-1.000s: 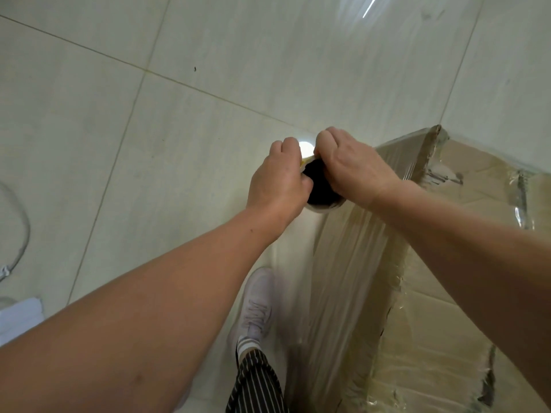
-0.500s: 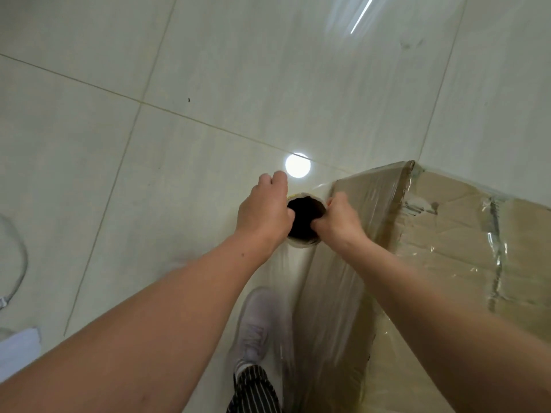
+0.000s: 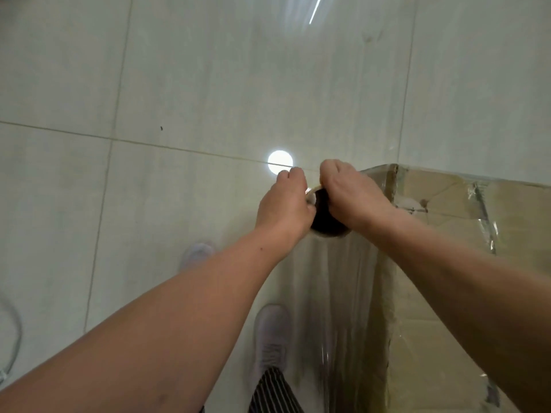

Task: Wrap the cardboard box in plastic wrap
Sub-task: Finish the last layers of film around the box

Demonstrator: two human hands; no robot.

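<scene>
Looking straight down now, and both hands are up on the roll of plastic wrap point(image 3: 326, 226); the roll stands upright, long axis vertical, its dark hollow core pointing up at the camera so only the open end shows; it sits just beside the left face of the cardboard box point(image 3: 447, 204), near the box's far-left corner.

Left hand point(image 3: 283, 210) grips the rim from the left, fingers curled over the far edge; right hand point(image 3: 354, 198) clamps the rim from the right, knuckles up, fingers curled down around the core; the two hands nearly meet over the top of the roll, and how the thumbs lie cannot be made out.

Below the roll a sheet of clear film point(image 3: 343, 293) hangs in vertical streaks, lying along the box's left side; whether it touches the cardboard all the way down is hard to tell through the blur.

The box fills the right of the view, brown, flaps visible on top, with a crinkled glossy strip point(image 3: 484, 216) crossing its top face.

Underneath, a pale tiled floor point(image 3: 179, 84) with a round light reflection point(image 3: 280, 162) just beyond the left knuckles; one light shoe point(image 3: 272, 338) and a striped trouser leg point(image 3: 274, 391) below the left forearm; a second shoe point(image 3: 198, 254), blurred, further left; a pale loop of cord point(image 3: 13, 338) at the left edge.
</scene>
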